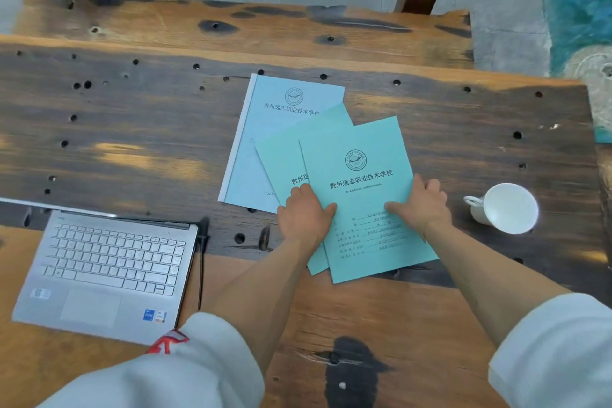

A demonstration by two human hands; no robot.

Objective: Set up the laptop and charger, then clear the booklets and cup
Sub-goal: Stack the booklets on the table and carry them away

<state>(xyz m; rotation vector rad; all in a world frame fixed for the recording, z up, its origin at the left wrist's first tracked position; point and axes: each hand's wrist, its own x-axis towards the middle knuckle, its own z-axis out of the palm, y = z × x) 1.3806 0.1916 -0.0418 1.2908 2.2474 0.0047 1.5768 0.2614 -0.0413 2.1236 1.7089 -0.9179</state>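
Observation:
Three booklets lie fanned on the wooden table: a pale blue booklet [265,129] at the back, a green booklet [281,159] over it, and a top green booklet [361,182] nearest me. My left hand [303,215] grips the left edge of the top green booklet, thumb on its cover. My right hand [422,204] holds its right edge, thumb on the cover too. A white cup [506,209] lies tipped on its side to the right. The silver laptop [102,272] sits open at the left, a black charger cable [201,262] plugged into its right side.
The wooden table [132,129] has many drilled holes and dark knots. A wooden bench [231,26] runs along its far side, over a grey floor. A teal painted floor patch [579,10] shows at the right.

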